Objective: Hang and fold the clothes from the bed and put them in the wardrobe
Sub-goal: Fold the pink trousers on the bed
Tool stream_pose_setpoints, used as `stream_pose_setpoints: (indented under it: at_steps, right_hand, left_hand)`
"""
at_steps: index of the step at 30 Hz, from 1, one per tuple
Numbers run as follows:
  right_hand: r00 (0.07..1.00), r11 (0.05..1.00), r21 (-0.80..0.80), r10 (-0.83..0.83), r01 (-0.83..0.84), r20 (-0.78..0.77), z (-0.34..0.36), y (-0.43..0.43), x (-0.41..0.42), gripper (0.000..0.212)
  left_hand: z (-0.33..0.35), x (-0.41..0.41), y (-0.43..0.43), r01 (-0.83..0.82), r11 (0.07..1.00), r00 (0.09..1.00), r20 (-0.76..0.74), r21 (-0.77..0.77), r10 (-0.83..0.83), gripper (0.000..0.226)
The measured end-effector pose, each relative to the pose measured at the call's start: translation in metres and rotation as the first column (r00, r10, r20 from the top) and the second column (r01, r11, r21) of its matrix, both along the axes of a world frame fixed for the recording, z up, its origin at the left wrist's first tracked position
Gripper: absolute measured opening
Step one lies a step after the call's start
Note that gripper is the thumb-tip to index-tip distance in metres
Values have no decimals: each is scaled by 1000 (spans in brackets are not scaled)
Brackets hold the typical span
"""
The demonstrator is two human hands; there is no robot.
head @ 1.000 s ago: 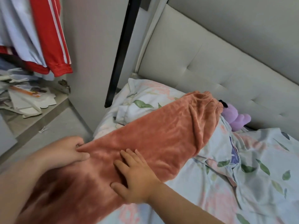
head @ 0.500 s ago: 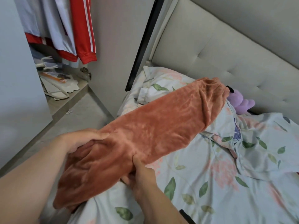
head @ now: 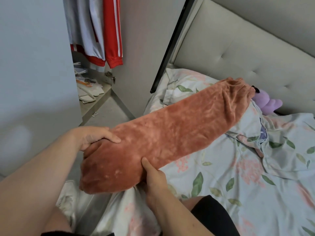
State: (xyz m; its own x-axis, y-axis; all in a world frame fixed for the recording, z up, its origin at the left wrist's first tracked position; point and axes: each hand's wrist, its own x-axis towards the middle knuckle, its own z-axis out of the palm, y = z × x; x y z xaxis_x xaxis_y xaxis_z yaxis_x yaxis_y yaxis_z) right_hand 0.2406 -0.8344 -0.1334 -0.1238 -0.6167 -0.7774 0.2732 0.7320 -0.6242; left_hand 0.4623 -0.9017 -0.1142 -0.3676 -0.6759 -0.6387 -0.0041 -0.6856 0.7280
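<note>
A long rust-orange plush garment [head: 170,135] lies folded lengthwise across the bed [head: 238,176], its far end by the pillow. My left hand [head: 90,137] grips its near left edge, thumb on top and fingers tucked under. My right hand [head: 153,178] holds the near right edge, thumb pressed onto the fabric and fingers hidden underneath. The near end is raised off the sheet. The open wardrobe [head: 95,40] stands at the upper left with hanging clothes, a red and white jacket [head: 112,31] among them.
A purple soft toy [head: 267,103] sits by the padded headboard [head: 238,53]. A floral pillow [head: 180,86] lies under the garment's far end. Papers and a hanger clutter the wardrobe floor [head: 88,89]. The wardrobe door [head: 34,65] stands at the left.
My right hand went from lying flat on the garment to gripping its edge from below. Both hands lifted the near end, and the view shifted left toward the wardrobe.
</note>
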Motion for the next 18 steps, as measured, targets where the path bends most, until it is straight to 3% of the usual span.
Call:
stream_pose_setpoints:
  at_steps: [5,10,13,16,18]
  right_hand:
    - [918,998,-59,43,-21,394,33,15,-7,44]
    - [841,984,-180,91,7,533,85,33,-40,46]
    - [894,955,-296,151,-21,421,111,45,-67,42]
    - [973,919,-385,158,-82,170,125,57,-94,41]
    - [980,846,-501,200,-181,-16,137,68,-113,45]
  left_hand:
    - [28,-19,27,-115,992,951,-294,-45,97,83]
    - [52,-40,64,-111,988,902,-428,-111,53,78]
    - [66,-59,86,-140,979,898,-435,-149,62,73]
    - [80,-81,103,-273,941,919,-344,-202,193,88]
    - [93,-94,112,-405,884,891,-317,-235,324,68]
